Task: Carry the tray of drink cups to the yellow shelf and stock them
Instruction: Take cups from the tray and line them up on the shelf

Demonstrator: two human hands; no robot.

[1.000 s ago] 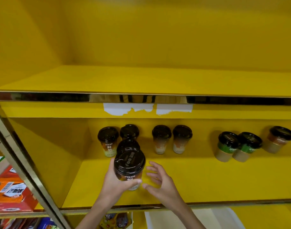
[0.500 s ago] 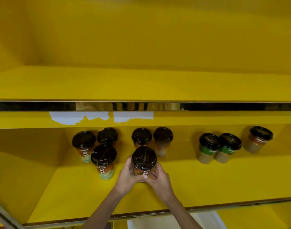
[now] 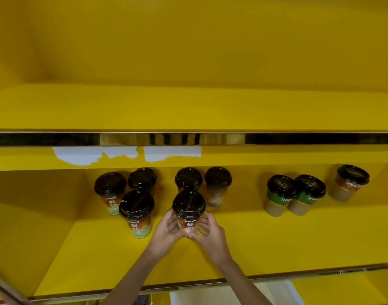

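A drink cup (image 3: 188,213) with a dark lid and orange-brown label stands upright on the yellow shelf (image 3: 276,245), in front of two similar cups (image 3: 188,179). My left hand (image 3: 166,230) wraps its left side and my right hand (image 3: 210,232) cups its right side. Left of it stand three more cups, the nearest (image 3: 137,213) almost beside my left hand. Two green-banded cups (image 3: 281,194) and a brown one (image 3: 349,183) stand at the right. No tray shows.
An upper yellow shelf (image 3: 188,106) with a mirrored front strip (image 3: 298,138) overhangs the cups. Torn white label remains (image 3: 96,154) stick below the strip. The shelf's left wall (image 3: 34,216) is close to the left group. A white object (image 3: 210,297) lies below the shelf.
The cup held one second ago in my left hand near the left group has moved right and back, and now both hands hold it in front of the middle pair.
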